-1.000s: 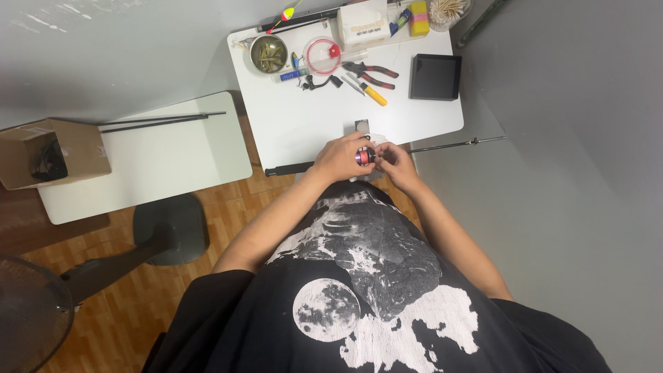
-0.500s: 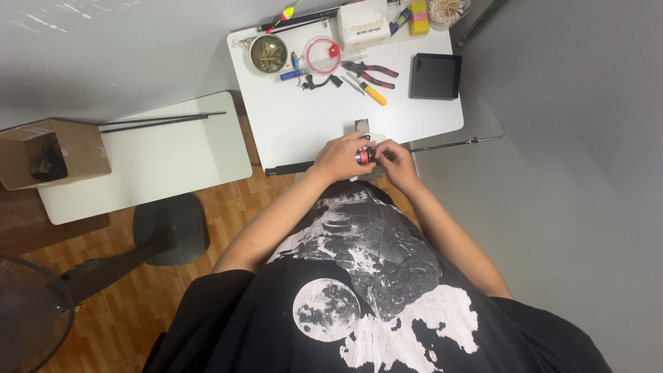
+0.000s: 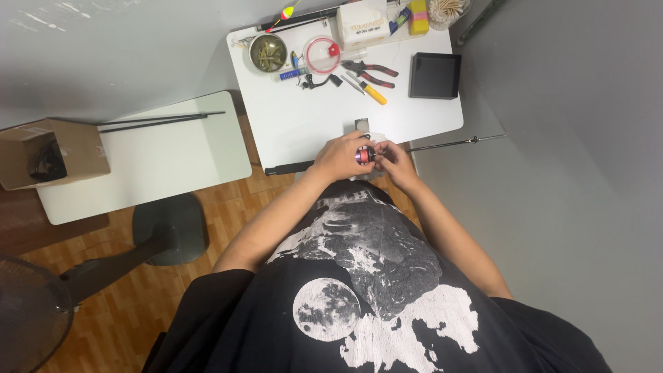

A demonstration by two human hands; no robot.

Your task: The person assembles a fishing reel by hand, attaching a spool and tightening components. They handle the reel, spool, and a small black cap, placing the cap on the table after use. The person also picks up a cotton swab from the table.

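Note:
My left hand (image 3: 340, 156) and my right hand (image 3: 394, 158) meet at the near edge of a white table (image 3: 304, 117). Together they grip a small fishing reel (image 3: 364, 155) with a red and black body, fixed on a thin black rod (image 3: 449, 144) that sticks out to the right; its dark handle end (image 3: 286, 168) shows left of my left hand. My fingers hide most of the reel. A small grey block (image 3: 362, 125) lies just beyond my hands.
At the table's far side lie a metal bowl (image 3: 268, 53), a clear round box (image 3: 323, 54), red-handled pliers (image 3: 369, 70), a yellow-handled tool (image 3: 373, 93), a black tray (image 3: 434, 75). A second white table (image 3: 159, 159) holds a cardboard box (image 3: 52, 152). A stool (image 3: 169, 228) stands below.

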